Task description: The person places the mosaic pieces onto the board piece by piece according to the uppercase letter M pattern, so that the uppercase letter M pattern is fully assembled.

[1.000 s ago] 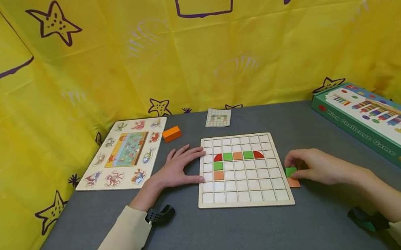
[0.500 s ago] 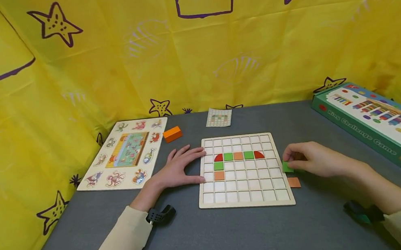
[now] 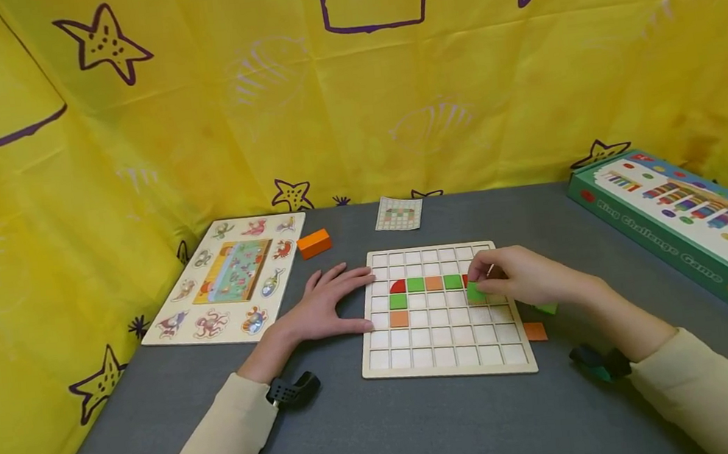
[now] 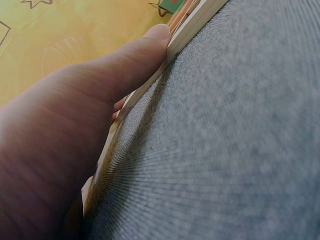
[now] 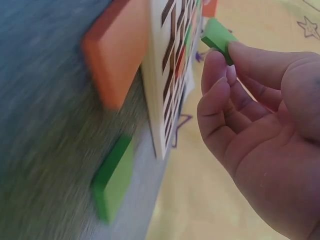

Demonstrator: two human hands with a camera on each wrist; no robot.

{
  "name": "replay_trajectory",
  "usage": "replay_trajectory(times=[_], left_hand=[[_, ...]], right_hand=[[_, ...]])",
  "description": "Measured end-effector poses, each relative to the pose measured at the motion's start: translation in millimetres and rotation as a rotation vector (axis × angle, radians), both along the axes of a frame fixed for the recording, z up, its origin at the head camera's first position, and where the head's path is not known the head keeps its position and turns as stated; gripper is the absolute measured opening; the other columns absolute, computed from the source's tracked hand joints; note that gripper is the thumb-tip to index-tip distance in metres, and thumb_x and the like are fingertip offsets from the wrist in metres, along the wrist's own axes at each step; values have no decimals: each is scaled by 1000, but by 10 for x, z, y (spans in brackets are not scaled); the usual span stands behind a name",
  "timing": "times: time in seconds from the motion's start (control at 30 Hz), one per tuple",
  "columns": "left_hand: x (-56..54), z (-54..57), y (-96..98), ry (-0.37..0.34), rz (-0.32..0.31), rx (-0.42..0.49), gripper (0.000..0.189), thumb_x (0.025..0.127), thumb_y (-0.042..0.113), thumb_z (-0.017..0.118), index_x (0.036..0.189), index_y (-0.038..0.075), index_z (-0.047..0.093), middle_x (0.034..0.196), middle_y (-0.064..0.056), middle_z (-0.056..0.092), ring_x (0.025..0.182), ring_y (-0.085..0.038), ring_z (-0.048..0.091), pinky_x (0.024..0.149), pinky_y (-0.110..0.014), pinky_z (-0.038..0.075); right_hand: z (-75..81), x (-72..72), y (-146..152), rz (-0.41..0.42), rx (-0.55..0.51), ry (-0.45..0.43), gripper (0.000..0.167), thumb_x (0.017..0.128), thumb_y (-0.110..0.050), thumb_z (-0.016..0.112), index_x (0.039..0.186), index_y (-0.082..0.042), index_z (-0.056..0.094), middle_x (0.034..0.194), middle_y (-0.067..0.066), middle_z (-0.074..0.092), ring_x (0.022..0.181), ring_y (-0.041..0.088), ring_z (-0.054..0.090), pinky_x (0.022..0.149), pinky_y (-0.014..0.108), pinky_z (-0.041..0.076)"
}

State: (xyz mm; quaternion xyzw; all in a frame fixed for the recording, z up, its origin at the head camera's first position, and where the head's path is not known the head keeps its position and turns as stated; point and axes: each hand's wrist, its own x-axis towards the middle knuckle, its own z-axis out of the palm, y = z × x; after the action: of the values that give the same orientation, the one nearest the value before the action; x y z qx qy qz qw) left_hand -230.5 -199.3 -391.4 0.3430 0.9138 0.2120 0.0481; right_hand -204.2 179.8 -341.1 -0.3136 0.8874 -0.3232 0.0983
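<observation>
A pale wooden grid board (image 3: 444, 374) lies in the middle of the grey table. Red rounded, green and orange tiles fill part of one row, and a green tile (image 3: 398, 302) and an orange tile (image 3: 398, 319) sit below its left end. My left hand (image 3: 321, 307) rests at the board's left edge, fingers spread, thumb on the rim in the left wrist view. My right hand (image 3: 529, 276) pinches a green square tile (image 5: 218, 36) between thumb and fingertips, over the right part of the board. It covers most of the right red tile.
Right of the board lie a loose orange tile (image 3: 536, 332) and another green tile (image 5: 114, 180). A pattern card (image 3: 399, 213) and an orange block (image 3: 315, 244) are behind. A sea-animal puzzle board (image 3: 166, 307) lies left; a green game box (image 3: 679, 242) stands right.
My right hand has lifted the green tile from beside the board and carried it left over the grid. Another green tile shows where it was. My left hand has stayed put.
</observation>
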Motion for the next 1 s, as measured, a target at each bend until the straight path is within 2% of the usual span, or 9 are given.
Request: replay_trajectory(times=[0.17,0.5,1.0], left_hand=[[-7,6,6,1,-4,-4,83,86,57,74,156,24,44,162,6,33,152,-33,13,113,-65,0],[-7,-1,-6,26,-4,-7,84,85,55,76,156,23,43,162,6,33,152,-34,14,114,-65,2],[0,2,-6,16,-4,1,84,85,55,75,156,23,44,162,5,33,152,-34,13,114,-64,1]], right_hand=[[-24,-72,-159,29,-10,-4,5,98,-8,67,103,-10,67,97,-3,65,90,16,61,79,35,52],[-71,-191,-409,58,-1,-28,5,98,-7,67,102,-11,67,94,-3,65,86,16,58,79,35,50],[-93,-254,-566,108,23,-9,8,96,-1,65,102,-6,68,90,-3,65,80,13,56,76,33,49]])
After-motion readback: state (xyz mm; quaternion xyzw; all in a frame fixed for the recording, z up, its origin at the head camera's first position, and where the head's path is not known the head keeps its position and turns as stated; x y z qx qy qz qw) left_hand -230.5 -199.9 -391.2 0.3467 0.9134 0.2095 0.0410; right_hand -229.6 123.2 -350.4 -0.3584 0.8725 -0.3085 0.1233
